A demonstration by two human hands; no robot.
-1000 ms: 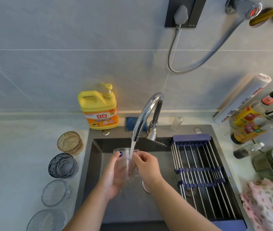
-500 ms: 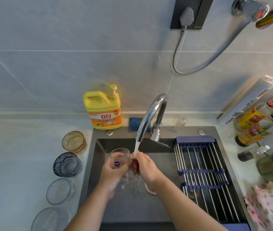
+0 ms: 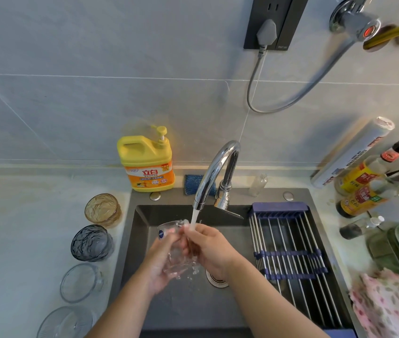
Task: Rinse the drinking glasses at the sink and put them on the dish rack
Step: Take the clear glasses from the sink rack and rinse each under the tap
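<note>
Head view: the hands (image 3: 160, 263) (image 3: 211, 252) hide much of the clear glass (image 3: 170, 227).

Yellow soap bottle (image 3: 146, 159), amber glass (image 3: 102, 210), smoky-blue glass (image 3: 92, 242), pink floral cloth (image 3: 391, 303).

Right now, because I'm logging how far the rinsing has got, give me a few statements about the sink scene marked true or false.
1. Water runs from the faucet onto the clear glass. True.
2. Only the left hand holds that glass. False: the right hand grips it too.
3. The dish rack holds a glass. False: no glass shows on its bars.
4. An amber glass stands on the counter left of the sink. True.
</note>
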